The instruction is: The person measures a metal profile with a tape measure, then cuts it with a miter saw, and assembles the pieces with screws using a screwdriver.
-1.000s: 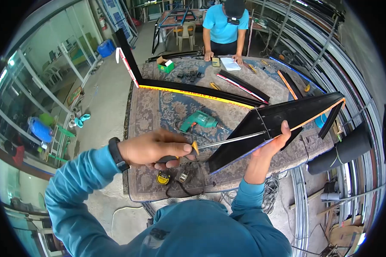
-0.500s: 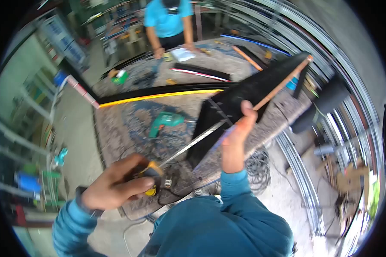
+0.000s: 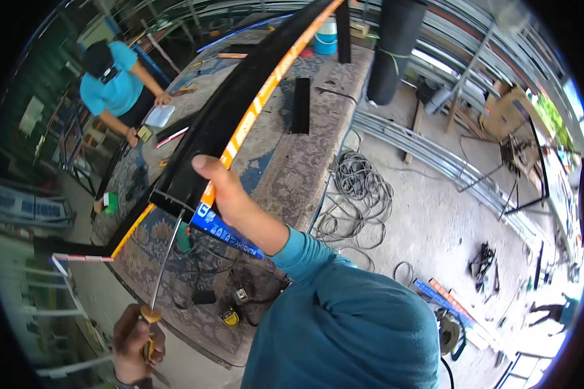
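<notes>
My right hand point(image 3: 222, 191) grips a long black metal profile point(image 3: 240, 110) with an orange-taped edge, holding it up over the carpet-covered table point(image 3: 292, 175). My left hand point(image 3: 136, 340) is closed on the yellow handle of a long screwdriver point(image 3: 165, 262). The screwdriver's shaft runs up to the near end of the profile, just left of my right hand. The profile's far end reaches beyond the top of the view.
Another person in a blue shirt point(image 3: 113, 84) leans on the table's far end. A yellow tape measure point(image 3: 229, 316), a green drill point(image 3: 185, 243) and a short black bar point(image 3: 300, 104) lie on the table. Coiled cable point(image 3: 357, 188) and metal rails lie on the floor to the right.
The view has swung to the right. The profile now stands steeper and closer to me, my left hand with the screwdriver has dropped to the lower left.
</notes>
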### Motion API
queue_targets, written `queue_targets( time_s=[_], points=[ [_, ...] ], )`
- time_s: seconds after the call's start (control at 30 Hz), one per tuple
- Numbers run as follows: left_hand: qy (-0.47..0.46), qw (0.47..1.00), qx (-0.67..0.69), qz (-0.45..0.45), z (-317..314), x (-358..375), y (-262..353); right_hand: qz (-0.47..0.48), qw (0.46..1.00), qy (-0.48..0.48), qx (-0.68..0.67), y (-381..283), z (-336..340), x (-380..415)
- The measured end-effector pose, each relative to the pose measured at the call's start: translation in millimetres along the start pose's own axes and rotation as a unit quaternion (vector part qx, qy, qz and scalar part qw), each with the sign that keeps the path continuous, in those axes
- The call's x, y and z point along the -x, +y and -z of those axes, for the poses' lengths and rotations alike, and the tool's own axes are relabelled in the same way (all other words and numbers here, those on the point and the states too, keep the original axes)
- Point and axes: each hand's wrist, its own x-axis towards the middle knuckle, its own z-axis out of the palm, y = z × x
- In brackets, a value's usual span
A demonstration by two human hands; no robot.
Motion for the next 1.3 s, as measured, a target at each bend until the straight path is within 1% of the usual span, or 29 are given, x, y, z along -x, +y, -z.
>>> queue_targets(
  time_s=[0.03,0.1,0.13,0.17,0.2,0.23,0.33,0.37,0.4,0.43,0.47,0.53,0.6,0.67,0.77,0.8,0.83,0.87,0.9,1.0,1.03,1.07,1.1,1.13,1.17,1.2,1.23,1.27,1.3],
  points=[
    [0.002,0.996,-0.077,-0.05,1,1,-1,-0.012,1.0,0.001,0.011,-1,4,-3],
    [0.014,0.964,-0.218,-0.149,2,6,-5,0.022,0.999,-0.001,0.037,0,5,-5],
    [0.107,0.885,-0.372,-0.26,-1,6,-9,0.025,0.999,0.006,0.044,3,5,-5],
    [0.194,0.761,-0.506,-0.357,-6,6,-16,0.026,0.998,0.007,0.05,7,7,-5],
    [0.271,0.599,-0.614,-0.437,-9,8,-22,0.025,0.998,0.007,0.058,11,9,-6],
    [0.273,0.547,-0.668,-0.424,-7,13,-22,0.023,0.997,0.005,0.067,15,10,-6],
    [0.219,0.728,-0.537,-0.366,-9,5,-28,0.006,0.997,0.016,0.071,18,11,-7],
    [0.175,0.854,-0.388,-0.299,2,-2,-32,0.021,0.999,0.01,0.046,16,11,-7],
    [0.121,0.939,-0.261,-0.188,6,3,-25,0.035,0.999,0.016,0.031,12,10,-4],
    [0.062,0.988,-0.121,-0.074,2,6,1,0.016,0.999,0.004,0.031,9,12,0],
    [-0.004,0.999,0.022,0.037,-2,6,17,0.003,0.999,-0.009,0.031,6,13,0],
    [0.06,0.972,-0.183,-0.134,-4,7,6,0.005,1.0,-0.007,0.028,0,9,-3],
    [0.115,0.874,-0.378,-0.284,-4,10,-9,0.011,0.999,0.012,0.037,5,9,-3],
    [0.169,0.774,-0.506,-0.34,-4,5,-16,0.015,0.996,0.035,0.079,14,12,-8],
    [0.245,0.582,-0.659,-0.408,-1,-3,-24,0.04,0.993,0.015,0.112,13,13,-8],
    [0.186,0.797,-0.493,-0.296,-2,-2,-17,0.037,0.992,0.008,0.12,10,12,-7],
    [0.112,0.939,-0.283,-0.157,-4,-1,-2,0.036,0.994,0.011,0.104,8,10,-4],
    [0.031,0.998,-0.046,-0.005,-4,1,6,0.033,0.996,0.011,0.088,5,7,-2],
    [0.0,1.0,0.012,0.011,1,-2,5,0.03,0.997,0.009,0.073,3,5,-1],
    [-0.016,0.994,-0.076,-0.071,-14,6,14,0.054,0.998,-0.021,0.037,3,9,-6],
    [0.038,0.973,-0.15,-0.174,-19,8,5,0.027,0.999,-0.032,0.015,7,15,-7],
    [0.105,0.902,-0.31,-0.282,-6,6,-14,0.022,0.993,0.05,0.106,5,10,0],
    [0.19,0.771,-0.504,-0.341,-16,14,-7,0.037,0.993,0.036,0.102,7,9,1],
    [0.244,0.612,-0.658,-0.364,-15,15,-7,0.051,0.992,0.058,0.097,10,9,3],
    [0.245,0.567,-0.686,-0.384,-15,14,-3,0.065,0.99,0.079,0.092,12,9,4],
    [0.227,0.6,-0.667,-0.379,-12,11,-4,0.06,0.993,0.081,0.067,11,8,4],
    [0.195,0.657,-0.621,-0.382,-7,6,-5,0.056,0.994,0.083,0.043,9,7,2],
    [0.124,0.841,-0.472,-0.234,1,5,3,0.055,0.997,0.054,-0.007,8,9,-3],
    [0.035,0.956,-0.278,-0.084,8,2,14,0.064,0.997,0.045,0.003,5,7,-4]
  ],
)
